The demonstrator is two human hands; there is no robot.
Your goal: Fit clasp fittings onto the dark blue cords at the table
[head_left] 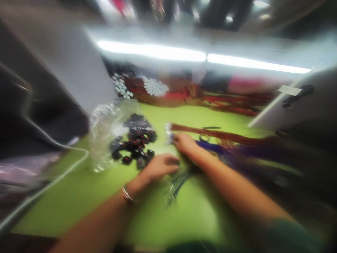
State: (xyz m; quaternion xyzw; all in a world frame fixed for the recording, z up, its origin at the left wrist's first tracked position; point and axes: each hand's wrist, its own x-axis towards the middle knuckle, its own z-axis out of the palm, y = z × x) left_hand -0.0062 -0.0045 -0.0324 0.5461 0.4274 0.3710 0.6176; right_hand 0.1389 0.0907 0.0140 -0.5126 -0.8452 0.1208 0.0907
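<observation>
On the green tabletop (205, 214), my left hand (162, 165) lies just right of a pile of small black parts (138, 142) with red marks. Its fingers are curled and blurred, and what they hold, if anything, cannot be made out. My right hand (184, 142) is farther forward, its fingers pressed together at the white ends (168, 133) of a wire bundle, by the blue wires (210, 145). What it grips is too small to name. Brown-red wires (195, 129) run off to the right behind it. Dark wires with metal tips (175, 189) lie below my hands.
A clear plastic bag (101, 140) stands left of the black parts. More wire bundles with white ends (155, 86) lie along the back under a bright tube light (152, 51). A roll of tape (204, 137) sits beyond my right wrist. A white cable (60, 174) crosses the left side.
</observation>
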